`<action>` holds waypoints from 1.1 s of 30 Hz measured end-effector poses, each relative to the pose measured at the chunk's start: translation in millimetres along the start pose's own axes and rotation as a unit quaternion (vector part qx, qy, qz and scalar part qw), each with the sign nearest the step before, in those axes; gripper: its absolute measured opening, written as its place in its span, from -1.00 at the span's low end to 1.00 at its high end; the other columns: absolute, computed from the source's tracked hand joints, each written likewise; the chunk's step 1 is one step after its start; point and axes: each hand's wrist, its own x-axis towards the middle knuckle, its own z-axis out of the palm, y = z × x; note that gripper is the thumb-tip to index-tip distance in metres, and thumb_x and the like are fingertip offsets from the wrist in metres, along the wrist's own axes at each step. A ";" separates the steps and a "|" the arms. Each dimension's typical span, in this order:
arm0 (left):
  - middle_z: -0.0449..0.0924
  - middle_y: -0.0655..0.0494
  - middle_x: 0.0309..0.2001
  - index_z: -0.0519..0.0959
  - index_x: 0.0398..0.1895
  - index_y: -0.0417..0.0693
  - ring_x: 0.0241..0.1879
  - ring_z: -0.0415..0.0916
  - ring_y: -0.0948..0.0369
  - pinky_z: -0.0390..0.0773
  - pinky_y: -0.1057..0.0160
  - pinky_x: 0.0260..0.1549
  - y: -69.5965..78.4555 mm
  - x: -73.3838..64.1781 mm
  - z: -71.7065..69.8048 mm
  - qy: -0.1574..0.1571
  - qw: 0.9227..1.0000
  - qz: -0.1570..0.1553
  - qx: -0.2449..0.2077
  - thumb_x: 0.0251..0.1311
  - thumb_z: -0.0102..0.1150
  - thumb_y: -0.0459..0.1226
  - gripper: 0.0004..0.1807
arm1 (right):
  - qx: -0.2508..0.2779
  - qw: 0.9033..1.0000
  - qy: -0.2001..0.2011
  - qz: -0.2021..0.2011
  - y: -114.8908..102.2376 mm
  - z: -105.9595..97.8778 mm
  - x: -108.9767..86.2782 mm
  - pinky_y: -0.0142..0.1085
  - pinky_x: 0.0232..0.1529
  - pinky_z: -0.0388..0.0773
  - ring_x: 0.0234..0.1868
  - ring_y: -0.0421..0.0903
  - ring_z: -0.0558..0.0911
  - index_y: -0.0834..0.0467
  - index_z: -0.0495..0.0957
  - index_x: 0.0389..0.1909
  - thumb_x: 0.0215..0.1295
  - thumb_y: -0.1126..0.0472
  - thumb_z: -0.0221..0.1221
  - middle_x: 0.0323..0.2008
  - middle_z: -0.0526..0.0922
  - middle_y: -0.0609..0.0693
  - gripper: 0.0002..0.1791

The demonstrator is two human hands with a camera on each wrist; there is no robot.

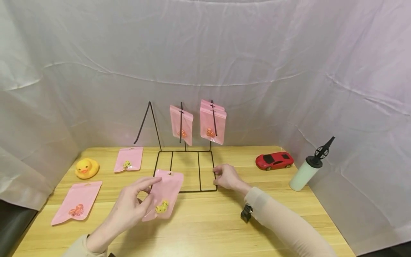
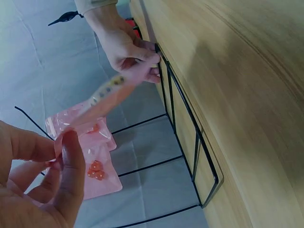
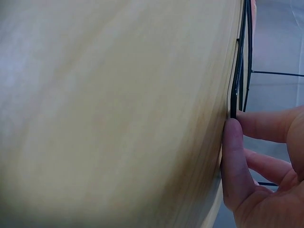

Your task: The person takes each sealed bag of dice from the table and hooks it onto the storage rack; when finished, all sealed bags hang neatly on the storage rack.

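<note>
My left hand (image 1: pixel 128 201) pinches a pink zip bag (image 1: pixel 168 189) by its left edge, with yellow dice in its lower part. In the left wrist view the bag (image 2: pixel 107 97) is seen nearly edge-on, thumb and fingers at its near edge. Beyond it stands a black wire display rack (image 1: pixel 199 171). My right hand (image 1: pixel 227 177) pinches the right side wire of the rack's base, near the front corner; the right wrist view shows thumb (image 3: pixel 233 152) and forefinger meeting at the wire. One pink bag (image 1: pixel 187 123) of orange dice hangs on the middle hook, several pink bags (image 1: pixel 206 121) on the right hook.
On the table's left lie a pink bag (image 1: pixel 128 155) with yellow dice and another pink bag (image 1: pixel 78 196) with orange-red dice, near a yellow rubber duck (image 1: pixel 86 169). At right are a red toy car (image 1: pixel 274 160) and a pale green pump (image 1: pixel 303 176). Grey curtains (image 1: pixel 128 71) surround the table.
</note>
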 end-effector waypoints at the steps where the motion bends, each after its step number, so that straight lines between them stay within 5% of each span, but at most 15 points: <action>1: 0.84 -0.01 0.14 0.78 0.28 -0.05 -0.17 0.63 0.47 0.63 0.42 -0.65 0.4 0.4 0.4 0.004 1.000 0.001 -0.004 0.21 0.32 -0.64 -0.40 | 0.001 1.000 0.000 0.000 0.3 0.0 0.1 -0.08 0.19 0.85 -0.10 -0.14 0.80 0.24 0.76 0.26 0.14 0.38 0.57 0.06 0.85 0.12 -0.41; 17: 0.75 0.10 -0.17 0.77 0.18 -0.02 -0.26 0.61 0.46 0.74 0.43 -0.54 3.2 11.2 4.2 0.038 0.996 0.064 -0.051 0.22 0.35 -0.67 -0.46 | -0.003 1.000 0.002 0.001 -2.5 0.0 -1.3 -0.05 0.20 0.84 -0.10 -0.14 0.78 0.24 0.76 0.26 0.15 0.38 0.58 0.04 0.85 0.11 -0.42; 27: 0.79 0.03 -0.03 0.77 0.18 -0.08 -0.15 0.62 0.40 0.75 0.40 -0.52 8.6 23.0 6.2 0.055 0.987 0.104 -0.112 0.22 0.34 -0.69 -0.47 | -0.001 1.000 0.000 0.003 -1.4 0.0 -0.9 -0.06 0.20 0.85 -0.06 -0.12 0.79 0.24 0.75 0.26 0.15 0.40 0.57 0.06 0.84 0.12 -0.41; 33: 0.77 0.30 0.04 0.76 0.16 -0.20 -0.11 0.63 0.39 0.74 0.40 -0.50 14.1 32.4 5.9 0.064 0.981 0.118 -0.143 0.18 0.33 -0.72 -0.49 | -0.006 1.000 -0.001 0.000 -2.1 -0.4 -1.3 -0.06 0.19 0.84 -0.10 -0.13 0.76 0.24 0.76 0.26 0.16 0.39 0.58 0.06 0.83 0.12 -0.42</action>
